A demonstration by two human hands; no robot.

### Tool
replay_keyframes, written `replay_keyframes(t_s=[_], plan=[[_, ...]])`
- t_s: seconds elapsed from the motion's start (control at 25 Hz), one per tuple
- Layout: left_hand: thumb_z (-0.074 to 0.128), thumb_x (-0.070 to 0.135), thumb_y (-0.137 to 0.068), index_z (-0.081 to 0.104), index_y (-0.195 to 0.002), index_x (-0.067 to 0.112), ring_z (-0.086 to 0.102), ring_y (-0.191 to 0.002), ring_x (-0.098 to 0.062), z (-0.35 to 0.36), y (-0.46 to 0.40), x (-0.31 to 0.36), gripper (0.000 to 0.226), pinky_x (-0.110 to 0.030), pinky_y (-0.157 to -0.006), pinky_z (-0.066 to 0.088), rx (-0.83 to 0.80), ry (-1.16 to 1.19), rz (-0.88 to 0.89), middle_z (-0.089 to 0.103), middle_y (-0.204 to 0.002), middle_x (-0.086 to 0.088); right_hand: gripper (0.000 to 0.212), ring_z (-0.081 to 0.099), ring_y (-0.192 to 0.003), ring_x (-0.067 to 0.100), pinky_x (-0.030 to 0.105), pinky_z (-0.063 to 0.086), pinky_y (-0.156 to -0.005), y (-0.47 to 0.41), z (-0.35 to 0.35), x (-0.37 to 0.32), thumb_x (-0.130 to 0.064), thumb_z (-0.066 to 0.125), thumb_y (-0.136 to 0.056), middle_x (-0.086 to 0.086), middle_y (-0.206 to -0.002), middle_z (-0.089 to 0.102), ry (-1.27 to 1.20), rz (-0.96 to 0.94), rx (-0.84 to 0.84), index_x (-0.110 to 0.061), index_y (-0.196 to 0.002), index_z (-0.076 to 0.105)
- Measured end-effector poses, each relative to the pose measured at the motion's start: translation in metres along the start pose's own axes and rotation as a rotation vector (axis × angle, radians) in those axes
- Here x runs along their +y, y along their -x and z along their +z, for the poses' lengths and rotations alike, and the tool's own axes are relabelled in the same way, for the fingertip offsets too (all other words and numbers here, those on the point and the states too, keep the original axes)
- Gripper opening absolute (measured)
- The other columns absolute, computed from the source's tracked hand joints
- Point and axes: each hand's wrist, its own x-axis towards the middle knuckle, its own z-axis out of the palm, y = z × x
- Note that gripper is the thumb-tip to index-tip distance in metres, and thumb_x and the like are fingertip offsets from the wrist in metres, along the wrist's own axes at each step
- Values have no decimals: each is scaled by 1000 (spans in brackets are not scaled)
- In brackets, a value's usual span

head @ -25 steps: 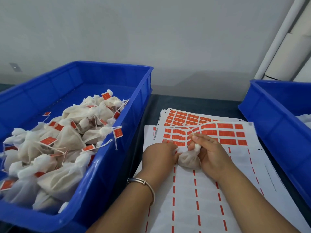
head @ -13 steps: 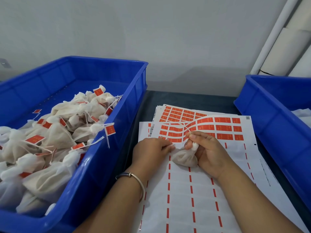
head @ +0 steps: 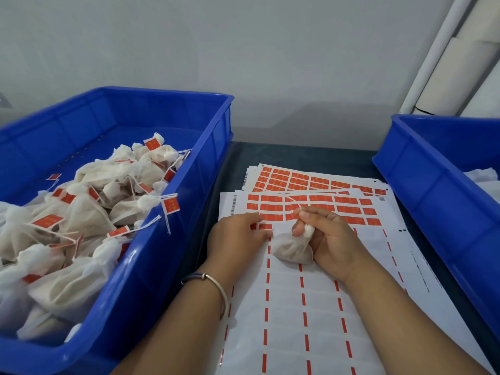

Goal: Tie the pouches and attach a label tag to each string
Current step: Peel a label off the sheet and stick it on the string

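Sheets (head: 311,307) lie between two crates (head: 173,239) (head: 433,185).

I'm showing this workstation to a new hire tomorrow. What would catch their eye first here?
Probably the big blue bin on the left, heaped with white pouches carrying orange tags. Next, the label sheets spread in the middle, orange stickers at the far end and peeled rows nearer. On them the right hand holds one small pouch and pinches its string, while the left hand rests at the stickers.

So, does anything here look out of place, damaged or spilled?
Nothing is spilled or damaged. One small thing: a tagged white fabric pouch in the left blue plastic crate lets its string and orange label tag hang over the crate's rim.
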Motion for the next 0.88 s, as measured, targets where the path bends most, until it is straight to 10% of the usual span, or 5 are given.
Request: replay_keyframes(t_s=[0.88], plan=[[51,40,-93,61,-84,26,51,-65,-5,3,-3,8,19,-12,-60,39,138,-112,61,60,-85,10,29,67,-64,13,23,54,-62,-4,-1,3,-13,55,-92,3,-69,69,5,-1,2,-20,-74,77]])
